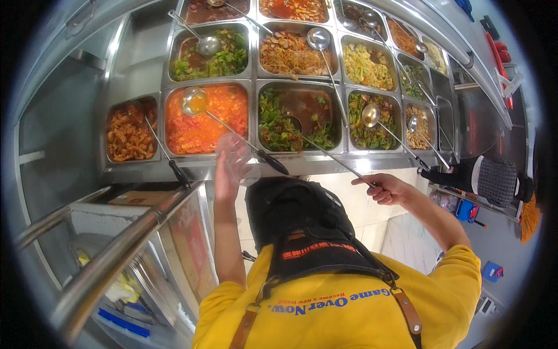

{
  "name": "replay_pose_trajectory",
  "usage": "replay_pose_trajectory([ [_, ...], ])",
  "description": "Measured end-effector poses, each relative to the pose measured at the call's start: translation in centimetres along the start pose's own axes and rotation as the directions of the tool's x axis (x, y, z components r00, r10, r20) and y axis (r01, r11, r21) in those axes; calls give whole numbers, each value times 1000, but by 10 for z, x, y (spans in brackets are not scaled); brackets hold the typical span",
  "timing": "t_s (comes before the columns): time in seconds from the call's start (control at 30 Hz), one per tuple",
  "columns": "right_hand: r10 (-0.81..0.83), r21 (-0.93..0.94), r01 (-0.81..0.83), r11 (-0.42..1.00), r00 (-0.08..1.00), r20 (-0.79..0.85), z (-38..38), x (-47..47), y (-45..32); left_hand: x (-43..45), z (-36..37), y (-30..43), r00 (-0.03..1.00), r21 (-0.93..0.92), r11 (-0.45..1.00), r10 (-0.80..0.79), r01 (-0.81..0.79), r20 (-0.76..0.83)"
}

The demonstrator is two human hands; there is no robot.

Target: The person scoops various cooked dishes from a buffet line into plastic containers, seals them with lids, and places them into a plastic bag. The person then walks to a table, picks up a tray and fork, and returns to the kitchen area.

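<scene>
My left hand (227, 168) holds a clear plastic container (239, 159) upright at the counter's front edge, in front of the pan of tomato and egg (183, 135). A ladle (194, 101) with a black handle rests in that pan, its handle end just right of the container. My right hand (386, 188) grips the metal handle of another ladle (335, 160), whose bowl lies partly hidden among the greens and meat (279, 131) in the middle front pan. To the right, a further ladle (371, 115) lies over a pan of cooked vegetables (362, 94).
Several steel pans of cooked food fill the counter, among them fried pieces (130, 131) and noodles (283, 52). A metal rail (113, 257) and cardboard box (187, 244) stand at the left. Another person's patterned clothing (497, 181) shows at the right.
</scene>
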State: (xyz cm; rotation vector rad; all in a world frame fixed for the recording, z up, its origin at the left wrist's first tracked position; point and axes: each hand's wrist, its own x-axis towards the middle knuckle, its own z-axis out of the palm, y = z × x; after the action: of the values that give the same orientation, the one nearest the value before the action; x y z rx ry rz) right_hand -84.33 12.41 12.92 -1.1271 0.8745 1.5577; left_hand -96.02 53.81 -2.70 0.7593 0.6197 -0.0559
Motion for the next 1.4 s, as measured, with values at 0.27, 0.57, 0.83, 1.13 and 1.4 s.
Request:
replay_pose_trajectory([
  [0.27, -30, 317, -66, 946, 957, 288, -80, 56, 32, -35, 18, -56, 990, -355, 933, 6, -57, -142],
  [0.57, -158, 408, -109, 906, 809, 566, -105, 73, 43, -48, 71, -94, 965, -472, 842, 226, -262, -134],
  [0.83, -214, 345, 58, 937, 875, 434, -111, 37, 41, 43, 78, -119, 945, -296, 926, 143, -232, -293],
  [1.13, -374, 172, 337, 926, 888, 269, -51, -36, 57, 99, 158, -74, 969, -433, 867, 217, -245, -114],
  [1.4, -705, -452, 620, 641, 709, -28, -4, -13, 83, 87, 200, -1, 934, -556, 808, 325, -194, 148],
])
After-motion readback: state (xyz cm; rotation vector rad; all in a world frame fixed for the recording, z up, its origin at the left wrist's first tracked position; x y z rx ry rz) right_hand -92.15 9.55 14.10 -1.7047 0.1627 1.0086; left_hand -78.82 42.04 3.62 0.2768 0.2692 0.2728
